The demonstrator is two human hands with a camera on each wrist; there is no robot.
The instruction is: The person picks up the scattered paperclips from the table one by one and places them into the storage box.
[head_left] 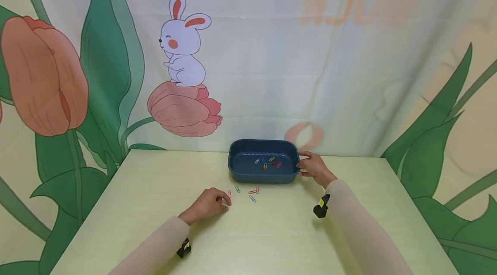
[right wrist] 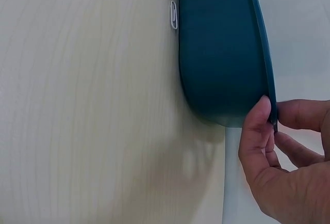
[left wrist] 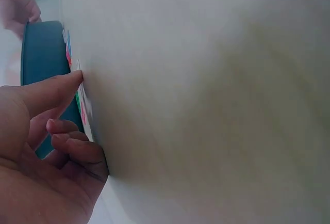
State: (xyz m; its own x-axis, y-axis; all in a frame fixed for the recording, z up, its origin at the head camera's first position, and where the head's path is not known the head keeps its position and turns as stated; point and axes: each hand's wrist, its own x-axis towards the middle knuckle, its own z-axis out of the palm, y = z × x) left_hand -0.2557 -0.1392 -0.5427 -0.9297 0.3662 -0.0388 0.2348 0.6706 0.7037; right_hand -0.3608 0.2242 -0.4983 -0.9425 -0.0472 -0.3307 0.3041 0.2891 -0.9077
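We note right hand [head_left: 313, 167] pinching bin [head_left: 264, 178] at 3 o'clock, likely steadying it; left hand [head_left: 209, 203], fingers parted, beside clips [head_left: 253, 198].

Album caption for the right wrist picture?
The right hand grips the blue container; a white paper clip lies alongside.

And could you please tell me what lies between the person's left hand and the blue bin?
In the head view, a reddish paper clip and a green paper clip lie between the left hand and the blue bin.
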